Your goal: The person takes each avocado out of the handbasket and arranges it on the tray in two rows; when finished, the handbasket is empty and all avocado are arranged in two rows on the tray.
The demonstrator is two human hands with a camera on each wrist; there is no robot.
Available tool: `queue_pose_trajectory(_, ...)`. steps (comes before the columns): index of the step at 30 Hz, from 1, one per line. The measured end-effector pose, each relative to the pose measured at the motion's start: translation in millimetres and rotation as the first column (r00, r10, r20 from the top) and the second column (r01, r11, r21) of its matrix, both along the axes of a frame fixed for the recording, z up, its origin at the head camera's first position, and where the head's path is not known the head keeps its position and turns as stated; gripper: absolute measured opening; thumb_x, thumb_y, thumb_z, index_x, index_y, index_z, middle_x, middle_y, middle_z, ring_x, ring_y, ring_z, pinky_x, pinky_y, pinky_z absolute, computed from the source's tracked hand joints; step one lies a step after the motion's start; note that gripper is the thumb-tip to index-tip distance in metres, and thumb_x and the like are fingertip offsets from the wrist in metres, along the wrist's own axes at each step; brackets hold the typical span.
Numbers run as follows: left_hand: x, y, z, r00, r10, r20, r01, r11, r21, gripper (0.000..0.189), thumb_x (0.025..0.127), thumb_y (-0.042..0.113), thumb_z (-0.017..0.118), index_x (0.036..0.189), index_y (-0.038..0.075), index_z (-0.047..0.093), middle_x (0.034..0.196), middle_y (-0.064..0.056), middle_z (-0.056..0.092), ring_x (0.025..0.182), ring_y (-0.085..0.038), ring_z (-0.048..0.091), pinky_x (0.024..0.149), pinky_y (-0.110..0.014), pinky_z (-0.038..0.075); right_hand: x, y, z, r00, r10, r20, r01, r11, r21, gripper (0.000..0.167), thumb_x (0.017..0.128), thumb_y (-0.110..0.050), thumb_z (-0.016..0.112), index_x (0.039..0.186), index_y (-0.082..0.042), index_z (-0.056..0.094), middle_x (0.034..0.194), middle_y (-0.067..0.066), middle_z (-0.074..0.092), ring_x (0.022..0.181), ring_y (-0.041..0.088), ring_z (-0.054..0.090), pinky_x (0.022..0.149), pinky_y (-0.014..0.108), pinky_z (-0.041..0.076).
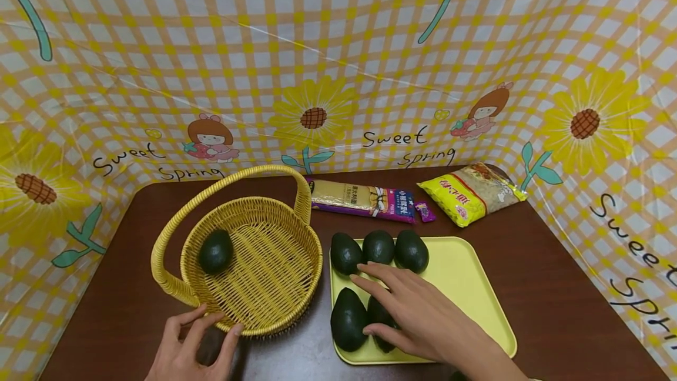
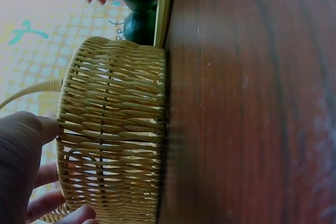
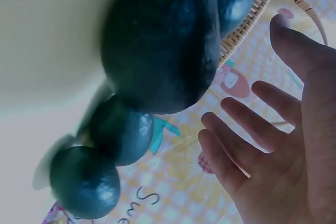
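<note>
A dark green avocado (image 1: 215, 251) lies inside the yellow wicker basket (image 1: 312, 287), against its left side. My left hand (image 1: 193, 346) holds the basket's near rim beside the handle; in the left wrist view the thumb (image 2: 48, 128) meets the rim and the other fingertips sit further along it. Over the pale yellow tray (image 1: 465, 287) hovers my right hand (image 1: 418, 304), fingers spread and nothing in its palm. Beneath it is one partly hidden avocado (image 1: 382, 322), with another avocado (image 1: 349, 319) to its left. Three avocados (image 1: 378, 247) form the tray's back row.
Behind the tray lie a long pasta packet (image 1: 362, 199), a small purple packet (image 1: 425, 211) and a yellow noodle bag (image 1: 471, 193). A checked cloth (image 1: 338, 46) with sunflowers walls the brown table (image 1: 560, 310) at the back and sides.
</note>
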State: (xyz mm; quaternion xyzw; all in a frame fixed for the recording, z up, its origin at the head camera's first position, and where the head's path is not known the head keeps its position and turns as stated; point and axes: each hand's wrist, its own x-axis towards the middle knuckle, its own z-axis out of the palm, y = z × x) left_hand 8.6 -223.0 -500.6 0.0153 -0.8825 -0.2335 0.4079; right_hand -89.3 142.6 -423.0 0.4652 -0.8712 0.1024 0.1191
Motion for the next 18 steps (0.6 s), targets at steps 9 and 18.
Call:
queue_pose_trajectory(9, -1.3, 0.3, 3.8, 1.0, -0.007, -0.006, 0.007, 0.999, -0.044, 0.06, 0.104, 0.058, 0.063, 0.094, 0.002, 0.081, 0.098, -0.024, 0.062, 0.08, -0.038, 0.068, 0.067, -0.044, 0.05, -6.9, -11, 12.3, 0.999, 0.052, -0.006, -0.052, 0.998, 0.026, 0.071, 0.102, -0.048, 0.075, 0.16, -0.015, 0.051, 0.16, 0.008, 0.053, 0.142, 0.027, 0.056, 0.108, 0.05, 0.054)
queue_pose_trajectory(18, -3.0, 1.9, 3.3, 0.999, 0.037, -0.031, -0.039, 0.997, -0.063, 0.064, 0.104, 0.064, 0.06, 0.092, 0.004, 0.082, 0.096, -0.023, 0.066, 0.076, -0.038, 0.068, 0.063, -0.051, 0.052, -14.8, -28, 23.9, 0.994, 0.104, -0.031, -0.103, 0.994, 0.043, 0.072, 0.103, -0.052, 0.072, 0.161, -0.015, 0.05, 0.162, 0.009, 0.052, 0.145, 0.028, 0.055, 0.111, 0.049, 0.053)
